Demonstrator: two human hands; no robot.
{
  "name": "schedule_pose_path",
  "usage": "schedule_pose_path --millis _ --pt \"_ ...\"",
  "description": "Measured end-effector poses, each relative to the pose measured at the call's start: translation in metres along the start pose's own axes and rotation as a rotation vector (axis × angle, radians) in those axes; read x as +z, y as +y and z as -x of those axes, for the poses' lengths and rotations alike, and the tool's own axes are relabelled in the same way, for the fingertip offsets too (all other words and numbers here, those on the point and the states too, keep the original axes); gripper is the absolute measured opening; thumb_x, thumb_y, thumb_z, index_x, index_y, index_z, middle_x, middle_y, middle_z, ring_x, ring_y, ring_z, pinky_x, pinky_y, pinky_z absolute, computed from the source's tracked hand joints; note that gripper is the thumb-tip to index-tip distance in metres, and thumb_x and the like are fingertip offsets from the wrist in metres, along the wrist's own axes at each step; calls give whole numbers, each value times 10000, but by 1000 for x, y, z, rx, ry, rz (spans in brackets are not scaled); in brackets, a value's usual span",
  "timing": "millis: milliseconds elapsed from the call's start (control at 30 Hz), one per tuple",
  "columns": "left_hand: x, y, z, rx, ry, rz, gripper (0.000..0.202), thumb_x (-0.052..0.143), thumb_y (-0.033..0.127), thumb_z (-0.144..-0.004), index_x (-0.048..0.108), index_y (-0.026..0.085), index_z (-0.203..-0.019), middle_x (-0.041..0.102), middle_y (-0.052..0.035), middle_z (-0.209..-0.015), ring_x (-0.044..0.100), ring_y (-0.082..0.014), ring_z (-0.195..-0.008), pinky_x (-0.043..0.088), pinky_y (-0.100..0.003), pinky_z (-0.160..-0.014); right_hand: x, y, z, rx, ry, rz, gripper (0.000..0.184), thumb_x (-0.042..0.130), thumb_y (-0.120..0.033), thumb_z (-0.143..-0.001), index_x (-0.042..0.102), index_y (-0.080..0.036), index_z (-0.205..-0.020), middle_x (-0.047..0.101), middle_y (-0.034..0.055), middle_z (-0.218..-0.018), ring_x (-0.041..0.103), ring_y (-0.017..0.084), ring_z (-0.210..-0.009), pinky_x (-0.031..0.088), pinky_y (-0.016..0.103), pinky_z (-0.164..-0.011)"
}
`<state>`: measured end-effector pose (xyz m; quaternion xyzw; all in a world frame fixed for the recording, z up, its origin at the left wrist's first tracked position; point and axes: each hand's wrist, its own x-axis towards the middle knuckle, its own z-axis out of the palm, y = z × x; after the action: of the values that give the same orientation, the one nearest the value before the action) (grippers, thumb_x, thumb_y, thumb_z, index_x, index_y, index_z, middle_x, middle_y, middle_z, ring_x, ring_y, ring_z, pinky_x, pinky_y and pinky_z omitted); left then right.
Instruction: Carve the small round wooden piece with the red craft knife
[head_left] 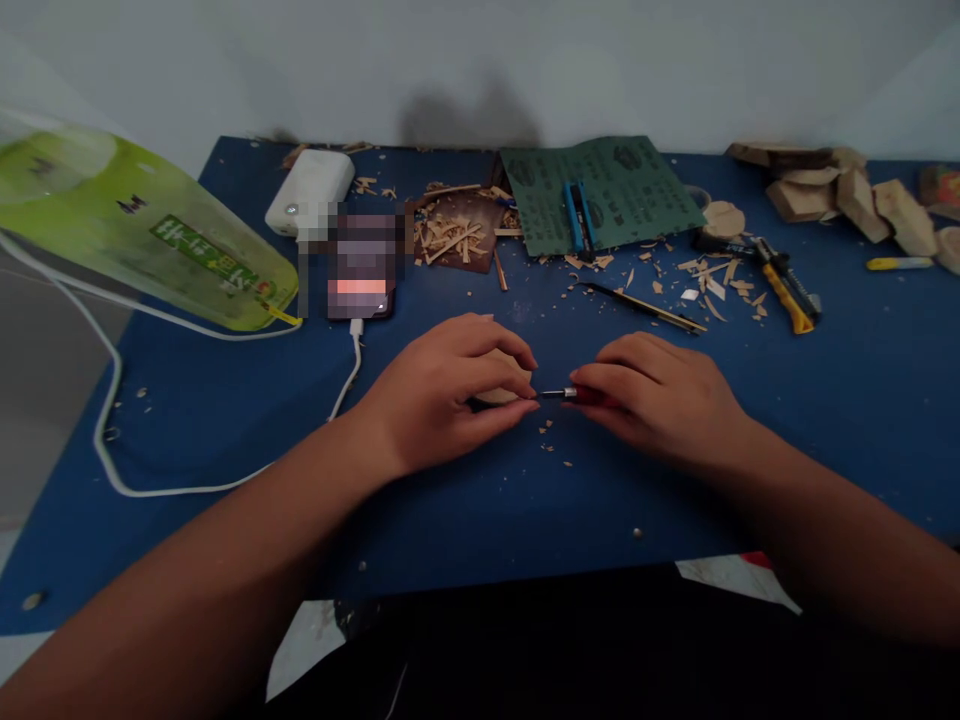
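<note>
My left hand (431,400) is closed around a small block of pale wood (511,372), most of it covered by the fingers. In my right hand (664,395) is a slim craft knife (568,393) with a red handle and a silver collar. Its thin metal end points left and meets my left fingertips at the edge of the wood; the very tip is hidden. A few tiny wood chips (547,447) lie on the blue table (480,530) just below the tool.
Behind my hands are green sandpaper (607,195) bearing a blue cutter (579,220), wood shavings (457,235), a thin dark tool (645,307), and a yellow utility knife (784,285). Wood blocks (859,195) sit right. A phone (361,265), cable (112,440), power bank (311,190) and green bag (150,220) occupy the left.
</note>
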<state>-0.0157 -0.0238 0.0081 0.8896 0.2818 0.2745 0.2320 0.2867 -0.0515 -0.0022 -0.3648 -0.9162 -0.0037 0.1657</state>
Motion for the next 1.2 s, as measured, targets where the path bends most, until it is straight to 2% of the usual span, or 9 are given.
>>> schedule_pose_path --millis 233,367,533,633,733,867,933,1033,1200 --pt "-1 -1 0 -5 51 -20 89 753 304 -1035 835 275 -1016 821 -57 -1180 769 -211 -1112 576 -432 -1088 0 2 -1 -4 32 6 219 645 -380 -1111 757 -264 -1260 773 94 -1133 722 233 -998 563 351 -830" --pt "1 -1 1 -27 80 -9 101 744 290 -1038 840 264 -1019 819 -63 -1169 769 -209 -1065 604 -409 -997 1 1 -2 117 60 -57 235 663 -424 -1095 773 -270 -1233 784 94 -1143 746 251 -1017 579 369 -842" --pt "0 -3 0 -32 22 10 135 707 290 -1055 839 286 -1081 823 -65 -1202 772 -223 -1099 609 -435 -1049 -1 -1 -2 362 199 -92 338 721 -570 -1033 778 -286 -1206 803 112 -1096 757 312 -1003 587 454 -859" --pt "-1 -1 0 27 -14 35 135 726 270 -1046 832 293 -1126 829 -57 -1219 785 -214 -1117 585 -453 -1129 -1 -1 -2 393 244 -106 346 712 -581 -1034 776 -278 -1187 803 116 -1074 758 313 -973 581 468 -849" --pt "-2 3 0 9 47 31 124 713 312 -1066 834 287 -1056 842 -32 -1152 799 -192 -1059 599 -425 -1120 0 0 -3 409 242 -109 359 698 -592 -1036 776 -275 -1185 801 119 -1085 760 320 -983 583 479 -862" --pt "-7 1 2 -103 109 -54 251 575 319 -1125 816 249 -1111 843 -46 -1136 799 -212 -1081 624 -384 -1061 1 3 -6 407 170 -125 348 685 -564 -1046 779 -270 -1206 799 117 -1127 758 323 -1028 586 472 -896" --pt "-10 -7 3 -140 40 -133 307 543 292 -1117 763 239 -1324 811 -80 -1280 770 -252 -1207 601 -423 -1112 1 5 -7 373 93 -181 349 677 -529 -1059 776 -271 -1273 799 111 -1168 756 314 -1062 587 452 -923" --pt "-11 -21 6 -139 -115 -223 528 705 386 -1028 656 255 -1537 683 -128 -1543 661 -346 -1419 522 -525 -1225 1 7 -8 334 -59 -249 434 619 -509 -1103 733 -273 -1448 798 105 -1222 760 293 -1072 580 425 -937" --pt "-11 -38 8 -105 -279 -182 607 816 440 -955 680 307 -1531 620 -117 -1637 613 -361 -1466 486 -545 -1247 1 2 -7 247 -249 -233 465 562 -503 -1135 691 -300 -1533 817 74 -1224 775 264 -1042 551 374 -854"
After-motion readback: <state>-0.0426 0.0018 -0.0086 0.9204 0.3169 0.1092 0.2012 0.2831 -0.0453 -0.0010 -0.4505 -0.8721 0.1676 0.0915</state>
